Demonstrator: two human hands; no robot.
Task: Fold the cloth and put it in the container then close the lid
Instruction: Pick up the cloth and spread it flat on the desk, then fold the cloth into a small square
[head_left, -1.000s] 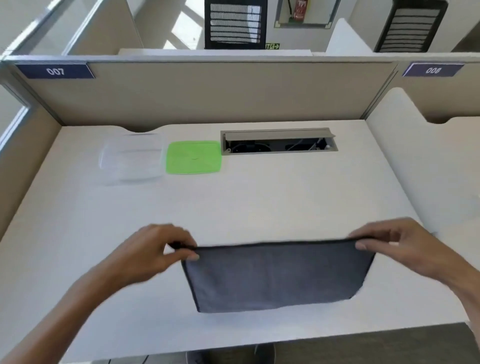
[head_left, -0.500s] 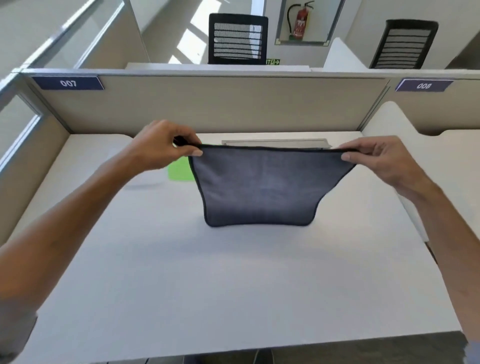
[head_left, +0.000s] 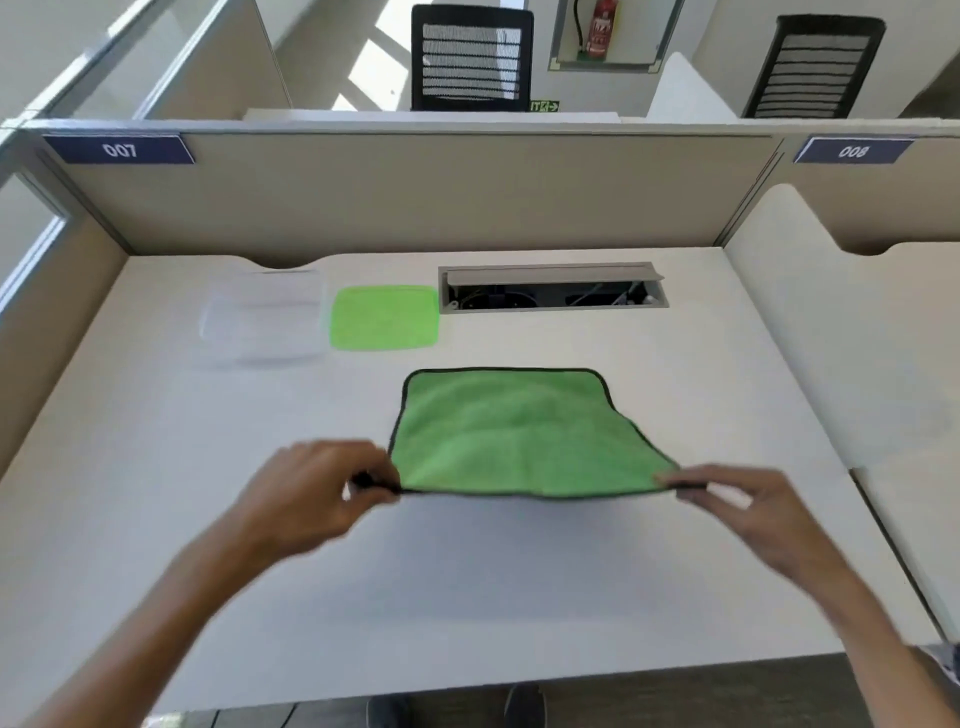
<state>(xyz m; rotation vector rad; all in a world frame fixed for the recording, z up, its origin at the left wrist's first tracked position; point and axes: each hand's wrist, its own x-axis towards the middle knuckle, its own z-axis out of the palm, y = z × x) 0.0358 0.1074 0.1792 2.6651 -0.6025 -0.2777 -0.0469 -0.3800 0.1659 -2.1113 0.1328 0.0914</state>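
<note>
Head view, white desk (head_left: 519, 597), beige partitions (head_left: 415, 197)

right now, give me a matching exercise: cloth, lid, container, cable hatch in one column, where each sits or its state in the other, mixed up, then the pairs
Things:
1. cloth
2. lid
3. container
4. cable hatch

Places or states:
A. clear, far left on the desk
B. flap open, at the back of the desk
C. green side up, near corners pinched by both hands
D. flat on the desk, just right of the container

Pairs: 1-C, 2-D, 3-A, 4-B
</note>
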